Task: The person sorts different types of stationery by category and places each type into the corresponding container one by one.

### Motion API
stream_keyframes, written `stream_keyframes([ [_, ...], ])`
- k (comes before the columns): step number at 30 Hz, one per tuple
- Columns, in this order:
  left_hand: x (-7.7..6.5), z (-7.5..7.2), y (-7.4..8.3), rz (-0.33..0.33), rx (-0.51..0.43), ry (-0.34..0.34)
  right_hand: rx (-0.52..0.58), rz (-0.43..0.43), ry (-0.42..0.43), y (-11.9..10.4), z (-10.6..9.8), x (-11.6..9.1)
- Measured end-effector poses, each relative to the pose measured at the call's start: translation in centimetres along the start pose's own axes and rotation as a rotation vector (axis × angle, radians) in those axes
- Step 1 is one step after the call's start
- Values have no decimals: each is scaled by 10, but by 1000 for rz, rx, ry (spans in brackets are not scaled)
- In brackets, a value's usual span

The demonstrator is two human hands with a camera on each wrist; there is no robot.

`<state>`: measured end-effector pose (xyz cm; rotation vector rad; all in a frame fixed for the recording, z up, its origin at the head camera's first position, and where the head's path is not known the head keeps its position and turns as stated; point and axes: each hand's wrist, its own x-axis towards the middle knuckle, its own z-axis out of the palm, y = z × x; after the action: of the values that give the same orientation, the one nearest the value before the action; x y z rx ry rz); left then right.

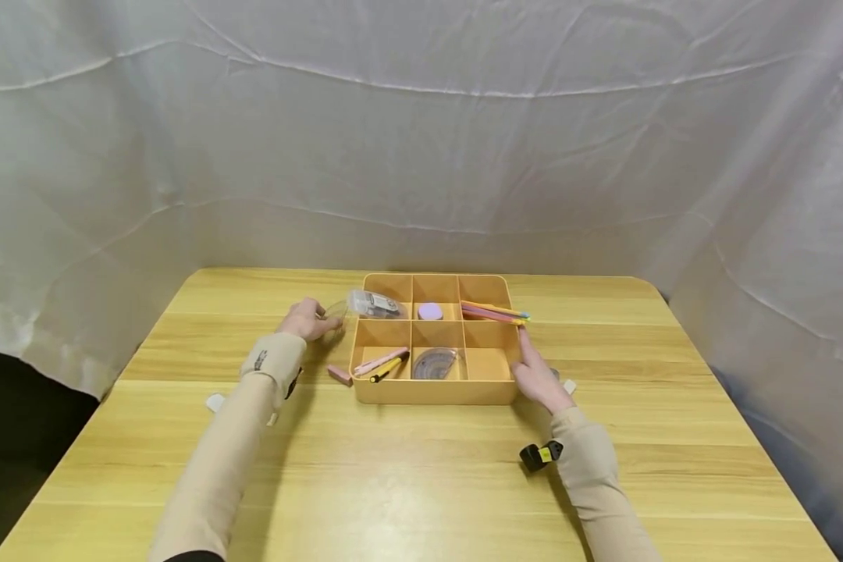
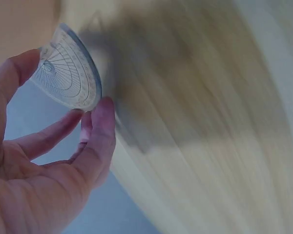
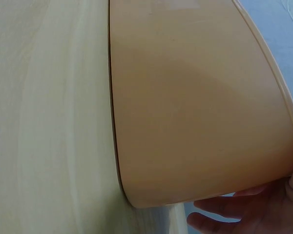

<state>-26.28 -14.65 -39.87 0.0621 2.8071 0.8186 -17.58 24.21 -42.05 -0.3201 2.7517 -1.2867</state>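
Note:
My left hand [image 1: 307, 320] pinches a clear protractor [image 2: 68, 73] by its edges, just left of an orange organizer box [image 1: 435, 393] with several compartments. In the left wrist view the protractor's curved, marked edge faces away from the palm. My right hand [image 1: 537, 378] holds the box's right wall near the front corner, with fingers along the outside and the thumb at the rim. A second protractor [image 1: 433, 364] lies in the front middle compartment. A clear plastic item with a dark part [image 1: 375, 304] leans over the back left compartment's rim.
A pink pen [image 1: 379, 361] and a yellow-black pen [image 1: 390, 367] lie front left in the box. The back holds a purple rounded item [image 1: 430, 311] and several colored pencils [image 1: 493, 312] jutting over the right rim. A pink block [image 1: 339, 375] lies on the wooden table [image 1: 407, 484].

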Motion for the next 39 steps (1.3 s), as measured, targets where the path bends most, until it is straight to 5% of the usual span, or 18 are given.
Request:
stream_keyframes([
  [9, -12, -10, 0, 59, 30, 59, 7, -10, 3, 4, 1, 1],
  [19, -28, -33, 19, 205, -70, 266, 1, 8, 3, 3, -2, 0],
  [29, -50, -26, 82, 374, 30, 361, 3, -1, 11, 8, -1, 1],
  [39, -64, 1, 138, 467, 148, 262, 5, 9, 5, 9, 0, 2],
])
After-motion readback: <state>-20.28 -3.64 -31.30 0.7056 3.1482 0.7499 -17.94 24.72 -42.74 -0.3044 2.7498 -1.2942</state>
